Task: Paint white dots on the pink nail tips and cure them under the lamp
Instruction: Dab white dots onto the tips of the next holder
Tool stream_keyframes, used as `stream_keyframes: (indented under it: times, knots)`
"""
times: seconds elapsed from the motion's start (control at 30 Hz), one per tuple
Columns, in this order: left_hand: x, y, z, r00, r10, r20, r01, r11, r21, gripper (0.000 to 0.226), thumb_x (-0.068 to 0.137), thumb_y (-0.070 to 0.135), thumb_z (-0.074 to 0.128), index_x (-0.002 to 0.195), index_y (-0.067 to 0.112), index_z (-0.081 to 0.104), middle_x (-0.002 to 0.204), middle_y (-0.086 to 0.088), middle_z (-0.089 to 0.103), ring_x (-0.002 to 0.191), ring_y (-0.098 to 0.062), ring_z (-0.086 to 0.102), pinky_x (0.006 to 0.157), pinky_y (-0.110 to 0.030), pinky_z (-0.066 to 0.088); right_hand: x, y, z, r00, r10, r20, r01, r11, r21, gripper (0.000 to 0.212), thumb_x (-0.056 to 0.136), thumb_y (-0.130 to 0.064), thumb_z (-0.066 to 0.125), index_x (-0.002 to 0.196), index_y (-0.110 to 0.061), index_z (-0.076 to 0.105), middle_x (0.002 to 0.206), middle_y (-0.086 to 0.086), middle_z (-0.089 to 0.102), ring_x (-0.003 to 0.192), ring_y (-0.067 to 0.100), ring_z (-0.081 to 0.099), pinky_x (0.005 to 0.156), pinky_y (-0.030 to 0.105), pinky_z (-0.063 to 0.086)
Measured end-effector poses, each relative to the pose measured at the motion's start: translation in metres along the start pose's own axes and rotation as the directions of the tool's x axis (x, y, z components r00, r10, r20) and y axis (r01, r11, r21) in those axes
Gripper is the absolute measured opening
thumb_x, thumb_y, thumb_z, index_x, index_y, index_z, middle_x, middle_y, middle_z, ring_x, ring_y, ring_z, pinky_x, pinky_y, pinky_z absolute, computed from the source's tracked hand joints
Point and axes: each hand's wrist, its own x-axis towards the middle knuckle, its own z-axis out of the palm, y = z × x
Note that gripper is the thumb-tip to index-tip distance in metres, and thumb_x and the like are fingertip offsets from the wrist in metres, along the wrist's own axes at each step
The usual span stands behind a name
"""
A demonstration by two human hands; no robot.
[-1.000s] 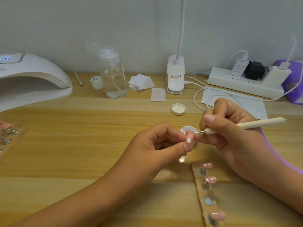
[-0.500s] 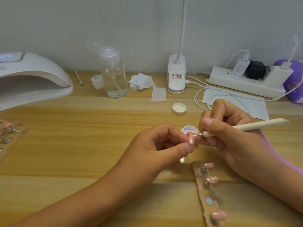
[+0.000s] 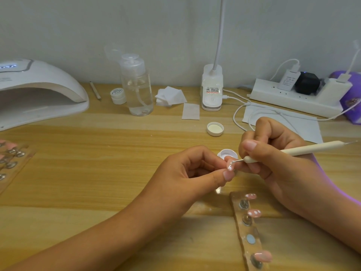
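Head view.

Counter (image 3: 97, 173): pale wood-grain laminate, smooth, with the grain banded lengthwise. Behind it is a plain off-white wall (image 3: 156, 26), matt.

Far-left corner: curing lamp (image 3: 39, 90), a glossy white arch with its open mouth facing the near edge and a lit display on top.

Along the far edge:
- clear plastic pump bottle (image 3: 136, 85), cylindrical, part filled
- small white jar (image 3: 118, 94), just beside the bottle
- square white wipes (image 3: 171, 95), fanned
- clip-lamp base (image 3: 212, 89) with a white gooseneck
- white power strip (image 3: 293, 96) with plugs, toward the right edge

Centre: round white lid (image 3: 214, 129), lying inside up; open white pot (image 3: 227, 153), just behind the fingers.

Left hand (image 3: 187, 173): thumb and forefinger curled, pinching a pink nail tip (image 3: 230, 165) that bears white dots.

Right hand (image 3: 277, 159): fingers wrapped pen-fashion round a cream dotting tool (image 3: 302, 149), whose metal point touches the tip.

Near edge, right of centre: clear holder strip (image 3: 247, 227) carrying three mounted tips (image 3: 254, 213), pink. Two are dotted; the nearest is too blurred to judge.

Left edge: second strip (image 3: 11, 159), blurred.
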Motion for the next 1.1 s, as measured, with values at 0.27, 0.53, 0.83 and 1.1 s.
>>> stream_keyframes:
  times: [0.27, 0.53, 0.83, 1.1]
  knots:
    - [0.0006, -0.0003, 0.0000, 1.000, -0.006, -0.003, 0.006, 1.000, 0.006, 0.007, 0.072, 0.021, 0.074, 0.072, 0.028, 0.071, 0.075, 0.007, 0.069, 0.072, -0.006, 0.061, 0.069, -0.017, 0.050, 0.0005, 0.0008, -0.0006, 1.000, 0.012, 0.003, -0.012, 1.000, -0.021, 0.019, 0.074, -0.020, 0.067, 0.060, -0.025, 0.055, 0.059, -0.003, 0.055, 0.052, 0.005, 0.054, 0.060, 0.021, 0.053]
    - [0.0004, -0.0006, -0.0003, 1.000, -0.003, 0.006, 0.003, 1.000, -0.005, 0.007, 0.073, 0.021, 0.074, 0.073, 0.028, 0.071, 0.076, 0.008, 0.070, 0.071, -0.004, 0.062, 0.067, -0.016, 0.049, 0.0009, 0.0009, -0.0025, 1.000, 0.018, 0.002, -0.017, 0.997, -0.071, 0.019, 0.074, -0.024, 0.066, 0.060, -0.027, 0.053, 0.059, -0.005, 0.054, 0.053, 0.004, 0.051, 0.062, 0.025, 0.051]
    - [-0.0001, -0.0007, -0.0008, 1.000, 0.001, 0.009, -0.001, 1.000, -0.004, 0.008, 0.073, 0.020, 0.074, 0.071, 0.028, 0.071, 0.074, 0.008, 0.069, 0.070, -0.003, 0.061, 0.066, -0.015, 0.048, 0.0010, 0.0021, -0.0026, 1.000, 0.027, -0.006, -0.027, 0.997, -0.066, 0.019, 0.074, -0.023, 0.068, 0.060, -0.026, 0.055, 0.060, -0.004, 0.056, 0.053, 0.006, 0.052, 0.061, 0.024, 0.054]
    - [0.0006, -0.0015, -0.0011, 1.000, -0.006, 0.001, 0.006, 1.000, 0.022, 0.007, 0.073, 0.023, 0.074, 0.073, 0.029, 0.071, 0.076, 0.008, 0.069, 0.072, -0.005, 0.061, 0.068, -0.018, 0.049, 0.0011, -0.0012, 0.0003, 0.998, 0.042, -0.039, -0.040, 0.998, 0.055, 0.018, 0.071, -0.021, 0.068, 0.058, -0.023, 0.056, 0.057, -0.004, 0.054, 0.053, 0.006, 0.059, 0.059, 0.022, 0.054]
